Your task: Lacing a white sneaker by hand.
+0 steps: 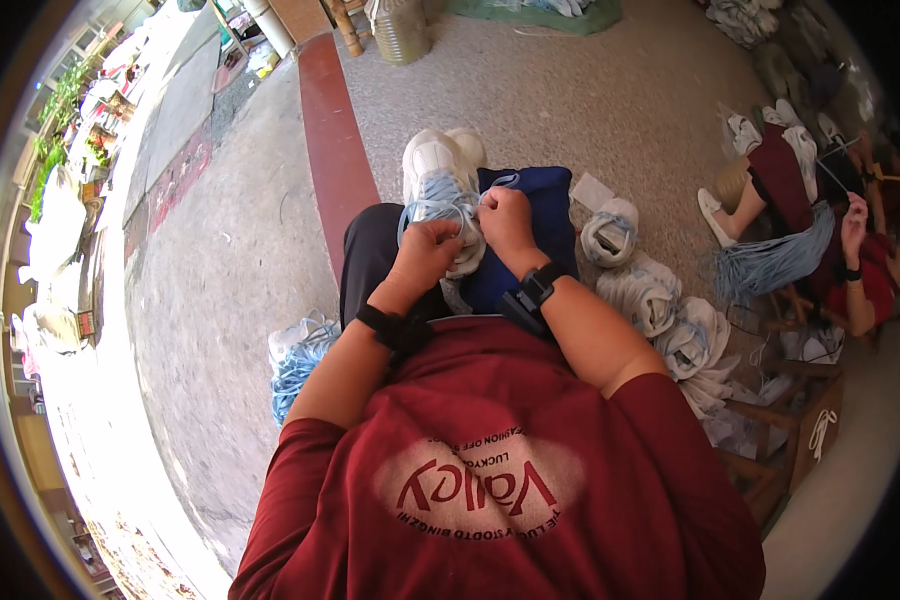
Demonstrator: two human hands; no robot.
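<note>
A white sneaker (428, 156) rests on my lap with its toe pointing away from me. Light blue shoelace (438, 190) runs criss-cross over its tongue, with loose loops near my fingers. My left hand (427, 252) is closed at the near left side of the shoe, its fingertips pinching the lace. On the other side, my right hand (508, 226) also pinches lace, and a light blue loop sticks out above its fingers. Part of a second white sneaker (468, 146) shows behind the first. Dark blue cloth (550, 190) covers my right thigh.
Left of me lies a heap of light blue laces (300, 375). Several white shoes (610, 232) line the floor on my right, near a wooden frame (805, 425). Farther right a seated person has a bundle of light blue laces (785, 250). A ribbed container (398, 32) stands ahead.
</note>
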